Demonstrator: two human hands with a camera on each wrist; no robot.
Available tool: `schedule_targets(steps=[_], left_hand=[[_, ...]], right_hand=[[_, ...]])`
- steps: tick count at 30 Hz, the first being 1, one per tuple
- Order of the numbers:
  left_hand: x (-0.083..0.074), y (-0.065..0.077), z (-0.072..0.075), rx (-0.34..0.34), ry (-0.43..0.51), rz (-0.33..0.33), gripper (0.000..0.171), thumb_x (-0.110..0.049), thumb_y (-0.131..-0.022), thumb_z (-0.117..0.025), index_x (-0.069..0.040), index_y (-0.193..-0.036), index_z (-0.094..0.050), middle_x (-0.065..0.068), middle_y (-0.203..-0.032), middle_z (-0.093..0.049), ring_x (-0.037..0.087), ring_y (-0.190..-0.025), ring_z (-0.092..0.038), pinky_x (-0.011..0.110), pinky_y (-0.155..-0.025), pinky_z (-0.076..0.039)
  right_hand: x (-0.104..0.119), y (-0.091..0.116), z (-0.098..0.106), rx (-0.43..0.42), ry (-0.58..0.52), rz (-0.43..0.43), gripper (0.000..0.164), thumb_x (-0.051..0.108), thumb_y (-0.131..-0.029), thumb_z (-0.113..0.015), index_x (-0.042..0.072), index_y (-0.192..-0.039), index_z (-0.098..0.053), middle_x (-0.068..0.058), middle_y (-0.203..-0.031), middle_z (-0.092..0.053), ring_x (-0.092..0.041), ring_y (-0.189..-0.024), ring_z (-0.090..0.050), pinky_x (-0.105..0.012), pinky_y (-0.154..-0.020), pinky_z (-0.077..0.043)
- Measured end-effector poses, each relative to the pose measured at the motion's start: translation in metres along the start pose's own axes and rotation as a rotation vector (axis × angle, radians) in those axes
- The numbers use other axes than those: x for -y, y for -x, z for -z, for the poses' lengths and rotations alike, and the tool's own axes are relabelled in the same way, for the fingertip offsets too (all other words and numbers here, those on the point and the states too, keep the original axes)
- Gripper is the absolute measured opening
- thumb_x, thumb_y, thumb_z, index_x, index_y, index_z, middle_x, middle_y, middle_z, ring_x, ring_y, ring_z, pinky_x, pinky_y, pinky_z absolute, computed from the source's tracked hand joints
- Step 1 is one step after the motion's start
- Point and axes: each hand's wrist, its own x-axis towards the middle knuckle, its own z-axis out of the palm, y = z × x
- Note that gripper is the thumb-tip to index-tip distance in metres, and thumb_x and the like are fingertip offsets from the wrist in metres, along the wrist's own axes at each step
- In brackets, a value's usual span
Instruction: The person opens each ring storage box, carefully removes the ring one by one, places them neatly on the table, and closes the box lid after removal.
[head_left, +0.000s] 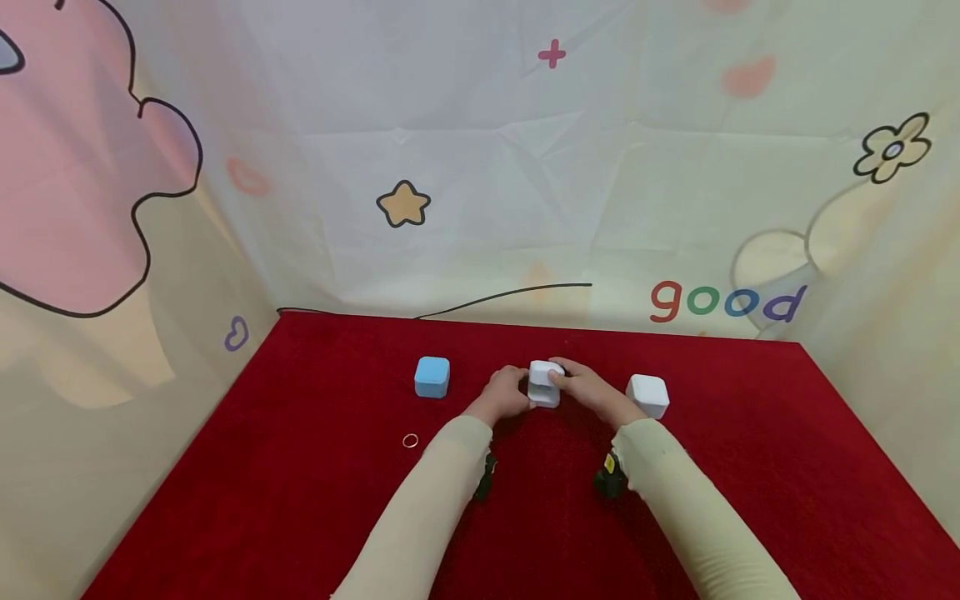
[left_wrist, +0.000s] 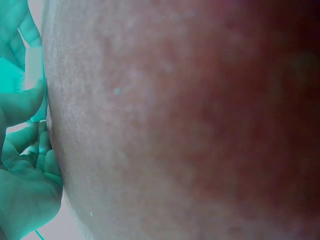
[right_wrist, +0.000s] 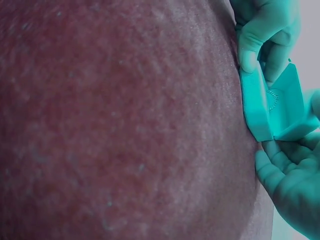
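Note:
A white ring box [head_left: 544, 399] stands on the red cloth between my two hands, its lid raised and its opening facing me. My left hand [head_left: 504, 392] holds its left side low down; in the right wrist view, the left thumb [right_wrist: 248, 59] presses the base. From the right, my right hand [head_left: 588, 387] grips the lid, thumb across its front. Inside the box in the right wrist view is a small beaded arc [right_wrist: 273, 99], seemingly a ring. The left wrist view shows only part of the box [left_wrist: 34, 67], partly behind fingers.
A light blue box [head_left: 432, 377] sits to the left, a closed white box [head_left: 649, 396] to the right beside my right wrist. A thin ring [head_left: 410, 441] lies on the red cloth [head_left: 300, 467] left of my left sleeve. A printed curtain [head_left: 480, 233] hangs behind.

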Motion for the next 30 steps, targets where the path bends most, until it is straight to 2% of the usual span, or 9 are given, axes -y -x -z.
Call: schedule_targets(steps=[7,18,30], left_hand=[[-0.0019,0.0013,0.0005,-0.01,-0.015,-0.004,0.057,-0.006,-0.092,-0.07,0.006,-0.145,-0.052,0.021,-0.148,-0.053,0.035,-0.138,-0.047,0.046,-0.117,-0.044],[-0.0007,-0.0001,0.0001,-0.003,-0.005,0.003,0.057,-0.007,-0.092,-0.07,0.005,-0.146,-0.052,0.02,-0.15,-0.052,0.035,-0.14,-0.046,0.046,-0.117,-0.043],[0.0002,-0.0019,-0.0004,0.005,-0.003,0.016,0.059,-0.007,-0.093,-0.07,0.003,-0.147,-0.051,0.019,-0.152,-0.05,0.034,-0.142,-0.044,0.045,-0.117,-0.044]], right_hand=[[-0.0007,-0.0022,0.0001,0.007,-0.049,-0.009,0.059,0.022,-0.111,-0.036,-0.006,-0.16,-0.019,-0.031,-0.16,-0.031,-0.043,-0.145,-0.035,-0.058,-0.125,-0.029],[0.0019,-0.0029,0.0022,0.003,-0.07,-0.019,0.055,0.024,-0.112,-0.033,-0.005,-0.158,-0.025,-0.03,-0.158,-0.033,-0.042,-0.144,-0.036,-0.058,-0.124,-0.03],[0.0028,-0.0064,0.0064,0.019,-0.108,-0.052,0.057,0.024,-0.112,-0.032,-0.006,-0.159,-0.023,-0.031,-0.158,-0.033,-0.042,-0.144,-0.035,-0.058,-0.124,-0.03]])
